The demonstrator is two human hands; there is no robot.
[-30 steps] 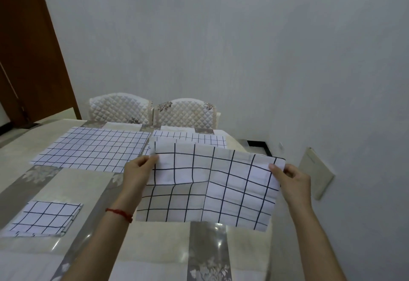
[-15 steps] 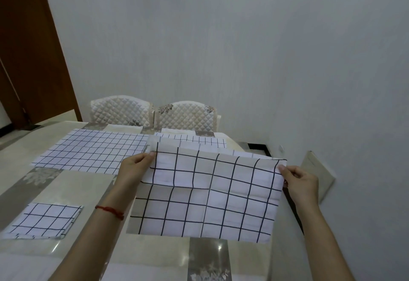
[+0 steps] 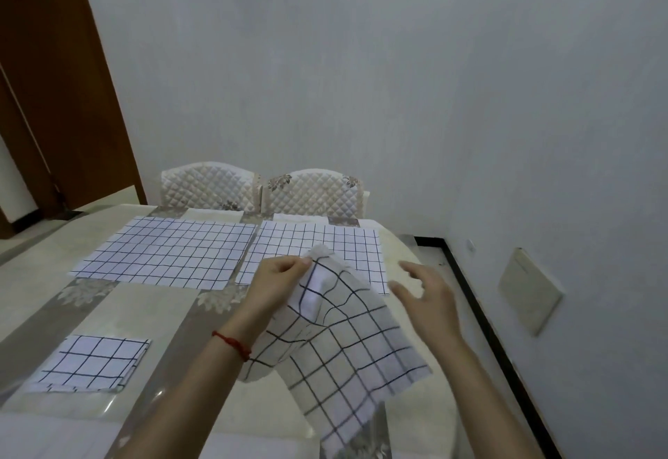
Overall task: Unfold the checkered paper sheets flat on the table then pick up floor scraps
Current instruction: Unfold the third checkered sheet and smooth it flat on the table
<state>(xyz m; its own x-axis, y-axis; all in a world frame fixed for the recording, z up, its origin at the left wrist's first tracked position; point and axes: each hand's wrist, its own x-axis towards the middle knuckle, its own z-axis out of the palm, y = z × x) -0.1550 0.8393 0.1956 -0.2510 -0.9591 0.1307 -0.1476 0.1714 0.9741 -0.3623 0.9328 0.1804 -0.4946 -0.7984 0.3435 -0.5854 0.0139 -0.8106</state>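
Note:
My left hand pinches the top corner of a checkered sheet, which hangs crumpled and slanting down over the table. Just right of the sheet, my right hand hovers with fingers spread and nothing in it. Two unfolded checkered sheets lie flat side by side at the far end, one at left and one at right. A folded checkered sheet rests near the table's left front.
Two quilted chairs stand behind the table against the grey wall. A brown door is at the left. A beige wall panel and a dark skirting strip run along the right.
My right hand has let go of the sheet's right corner and opened. The sheet, stretched wide between both hands before, now droops from my left hand alone.

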